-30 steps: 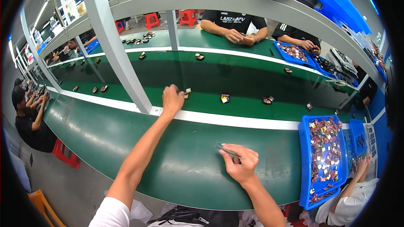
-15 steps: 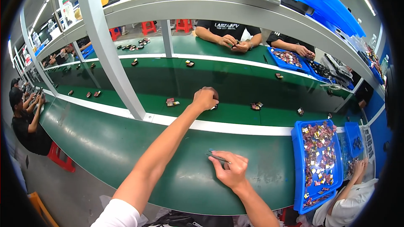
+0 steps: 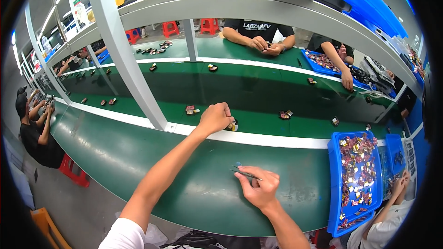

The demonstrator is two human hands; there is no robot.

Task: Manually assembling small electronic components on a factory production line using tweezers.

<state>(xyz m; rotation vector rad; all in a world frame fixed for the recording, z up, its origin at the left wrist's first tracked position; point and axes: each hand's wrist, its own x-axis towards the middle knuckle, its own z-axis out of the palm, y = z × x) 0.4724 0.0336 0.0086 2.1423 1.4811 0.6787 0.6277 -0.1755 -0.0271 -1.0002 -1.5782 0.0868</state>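
Note:
My left hand (image 3: pixel 215 119) reaches over the white rail at the near edge of the green belt. Its fingers are closed on a small dark electronic part (image 3: pixel 234 126) with a yellow and white patch, partly hidden under the fingertips. My right hand (image 3: pixel 261 186) is above the green worktop (image 3: pixel 198 180), closed round a pair of thin metal tweezers (image 3: pixel 247 174). The tweezers' tips point left, beside a small blue spot on the worktop, and no part shows between them.
Similar parts lie scattered on the belt (image 3: pixel 258 92), among them one pair (image 3: pixel 285 115). A blue tray (image 3: pixel 333 180) of small parts stands at right. A grey post (image 3: pixel 131 60) and shelf beam (image 3: pixel 221 7) frame the reach. Co-workers sit opposite, left and right.
My left hand has drawn back toward me and slightly left, with the small part moving along. My right hand keeps the tweezers nearly in place. Opposite, a co-worker's arm has reached toward the belt.

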